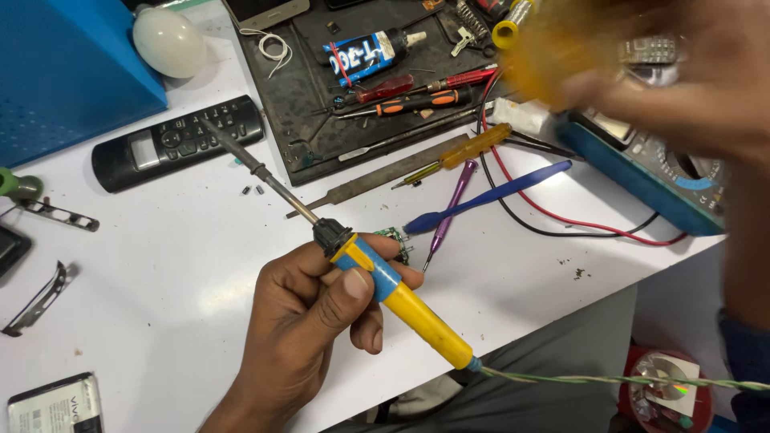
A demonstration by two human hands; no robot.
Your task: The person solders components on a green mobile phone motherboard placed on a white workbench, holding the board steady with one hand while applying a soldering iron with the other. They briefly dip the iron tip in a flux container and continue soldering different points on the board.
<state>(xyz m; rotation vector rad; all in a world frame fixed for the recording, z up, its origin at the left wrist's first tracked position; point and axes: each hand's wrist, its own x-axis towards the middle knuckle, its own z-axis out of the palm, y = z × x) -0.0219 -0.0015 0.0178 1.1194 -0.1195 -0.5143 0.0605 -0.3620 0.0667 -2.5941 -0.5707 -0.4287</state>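
Note:
My left hand grips a soldering iron by its yellow and blue handle. Its long metal tip points up and left, toward a black remote control. A small green circuit board lies on the white table just beyond my fingers. The iron's twisted cord trails off to the right. My right hand is blurred at the upper right, above a blue multimeter. It seems closed on a blurred yellow tool.
A black work tray holds screwdrivers and a glue tube. In front of it lie a metal file, an amber-handled screwdriver, a purple tool, a blue pry tool and red and black leads. A blue box and a white bulb stand at the far left.

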